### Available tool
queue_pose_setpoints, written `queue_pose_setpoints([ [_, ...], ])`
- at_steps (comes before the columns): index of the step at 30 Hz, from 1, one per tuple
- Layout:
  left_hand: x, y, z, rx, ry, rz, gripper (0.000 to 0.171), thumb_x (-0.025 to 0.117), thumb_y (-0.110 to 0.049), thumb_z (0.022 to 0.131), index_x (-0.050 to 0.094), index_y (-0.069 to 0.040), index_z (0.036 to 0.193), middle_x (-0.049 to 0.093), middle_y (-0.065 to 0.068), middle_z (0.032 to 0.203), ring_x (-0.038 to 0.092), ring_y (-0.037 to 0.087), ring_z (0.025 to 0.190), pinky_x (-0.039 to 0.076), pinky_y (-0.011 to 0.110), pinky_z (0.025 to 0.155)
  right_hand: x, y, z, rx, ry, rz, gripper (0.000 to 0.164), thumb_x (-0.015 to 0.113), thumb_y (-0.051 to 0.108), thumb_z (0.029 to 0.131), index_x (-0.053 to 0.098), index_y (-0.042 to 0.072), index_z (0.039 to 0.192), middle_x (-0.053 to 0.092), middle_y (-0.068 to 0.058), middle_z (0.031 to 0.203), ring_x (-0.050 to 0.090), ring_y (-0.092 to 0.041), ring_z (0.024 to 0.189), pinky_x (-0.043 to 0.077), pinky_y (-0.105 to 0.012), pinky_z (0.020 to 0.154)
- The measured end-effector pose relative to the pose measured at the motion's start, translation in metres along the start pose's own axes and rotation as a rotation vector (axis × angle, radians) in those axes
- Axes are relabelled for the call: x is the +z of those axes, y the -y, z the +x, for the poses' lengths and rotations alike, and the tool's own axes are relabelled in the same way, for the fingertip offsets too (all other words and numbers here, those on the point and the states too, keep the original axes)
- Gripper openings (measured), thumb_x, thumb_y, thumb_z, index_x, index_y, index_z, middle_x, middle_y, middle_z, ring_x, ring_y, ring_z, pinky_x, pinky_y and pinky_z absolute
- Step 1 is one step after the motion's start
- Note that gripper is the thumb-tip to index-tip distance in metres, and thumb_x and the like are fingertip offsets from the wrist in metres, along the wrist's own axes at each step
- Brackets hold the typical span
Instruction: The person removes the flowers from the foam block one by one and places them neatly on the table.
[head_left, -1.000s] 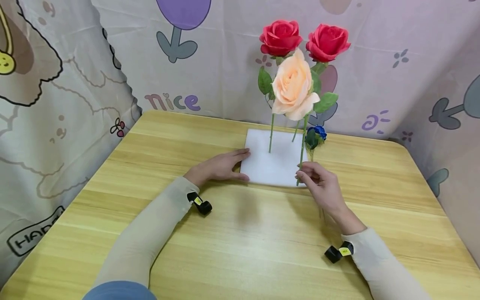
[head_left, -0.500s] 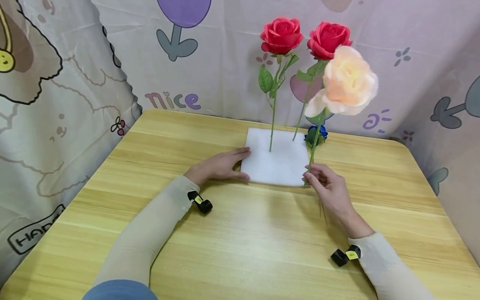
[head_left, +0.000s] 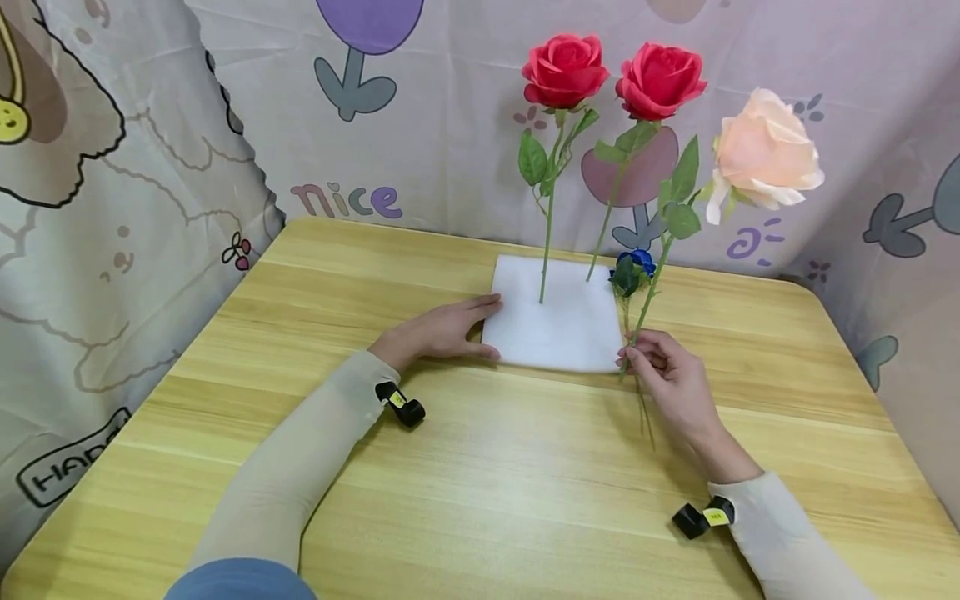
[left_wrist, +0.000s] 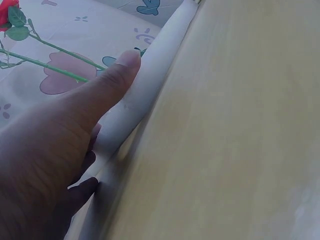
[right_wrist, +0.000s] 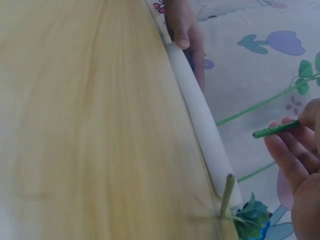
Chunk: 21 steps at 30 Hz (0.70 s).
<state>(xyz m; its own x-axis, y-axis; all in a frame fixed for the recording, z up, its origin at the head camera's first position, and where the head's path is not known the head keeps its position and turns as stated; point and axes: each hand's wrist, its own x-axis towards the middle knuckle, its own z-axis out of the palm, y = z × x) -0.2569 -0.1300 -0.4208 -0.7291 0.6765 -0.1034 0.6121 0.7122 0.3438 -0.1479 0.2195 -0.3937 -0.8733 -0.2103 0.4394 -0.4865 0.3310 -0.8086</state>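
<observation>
My right hand (head_left: 675, 383) pinches the lower stem of a peach rose (head_left: 768, 150), its bloom leaning right. In the right wrist view the cut end of the green stem (right_wrist: 275, 130) sticks out past the thumb and fingers, above the table. My left hand (head_left: 442, 333) rests at the left edge of a white foam board (head_left: 555, 337), thumb and fingers spread along it. Two red roses stand upright in the board: one rose (head_left: 566, 71) left of its middle, another rose (head_left: 660, 81) near the back right corner.
A blue rose (head_left: 637, 264) lies on the wooden table (head_left: 480, 500) just right of the board, its stem running toward the near side under my right hand. A printed cloth (head_left: 465, 150) hangs behind the table and along both sides.
My right hand has moved right, carrying the peach rose from in front of the red roses to the board's right side; its bloom now tilts right. My left hand has stayed in place.
</observation>
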Motion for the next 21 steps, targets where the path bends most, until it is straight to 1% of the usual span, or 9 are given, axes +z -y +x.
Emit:
queue_pose_setpoints([
  [5, -0.001, 0.000, 0.000, 0.000, 0.002, -0.002, 0.101, 0.052, -0.074, 0.085, 0.014, -0.015, 0.157, 0.006, -0.002, 0.164, 0.017, 0.021, 0.147, 0.021, 0.036, 0.117, -0.005, -0.003, -0.003, 0.004, -0.006, 0.001, 0.023, 0.054, -0.012, 0.094, 0.057, -0.015, 0.117, 0.066, -0.027, 0.093, 0.069, -0.014, 0.079, 0.057, -0.024, 0.068],
  [7, -0.001, -0.001, 0.000, 0.001, 0.002, -0.001, 0.101, 0.052, -0.074, 0.085, 0.014, -0.014, 0.157, 0.006, -0.002, 0.164, 0.017, 0.021, 0.147, 0.021, 0.036, 0.117, -0.008, -0.007, -0.006, 0.023, -0.015, -0.005, 0.023, 0.055, -0.010, 0.095, 0.058, -0.013, 0.118, 0.067, -0.025, 0.093, 0.068, -0.013, 0.079, 0.058, -0.025, 0.068],
  [12, -0.001, -0.001, 0.000, 0.001, 0.000, 0.003, 0.101, 0.053, -0.073, 0.085, 0.014, -0.014, 0.157, 0.006, -0.002, 0.164, 0.017, 0.020, 0.147, 0.022, 0.036, 0.117, -0.013, -0.006, -0.012, 0.092, -0.008, -0.028, 0.023, 0.054, -0.004, 0.098, 0.058, -0.011, 0.120, 0.068, -0.024, 0.097, 0.068, -0.014, 0.082, 0.057, -0.026, 0.070],
  [17, -0.001, -0.001, -0.001, 0.003, 0.007, 0.002, 0.101, 0.052, -0.074, 0.085, 0.014, -0.013, 0.157, 0.006, -0.001, 0.164, 0.017, 0.021, 0.147, 0.022, 0.036, 0.117, -0.018, -0.007, -0.016, 0.123, 0.004, -0.037, 0.025, 0.053, 0.003, 0.100, 0.058, -0.010, 0.121, 0.068, -0.021, 0.100, 0.068, -0.018, 0.086, 0.057, -0.026, 0.072],
  [21, 0.000, -0.001, -0.001, 0.007, 0.003, 0.000, 0.101, 0.052, -0.073, 0.085, 0.014, -0.013, 0.157, 0.007, -0.001, 0.164, 0.017, 0.022, 0.147, 0.022, 0.036, 0.117, -0.021, -0.009, -0.022, 0.164, 0.020, -0.030, 0.027, 0.054, 0.006, 0.101, 0.057, -0.010, 0.122, 0.068, -0.023, 0.101, 0.068, -0.020, 0.086, 0.057, -0.027, 0.072],
])
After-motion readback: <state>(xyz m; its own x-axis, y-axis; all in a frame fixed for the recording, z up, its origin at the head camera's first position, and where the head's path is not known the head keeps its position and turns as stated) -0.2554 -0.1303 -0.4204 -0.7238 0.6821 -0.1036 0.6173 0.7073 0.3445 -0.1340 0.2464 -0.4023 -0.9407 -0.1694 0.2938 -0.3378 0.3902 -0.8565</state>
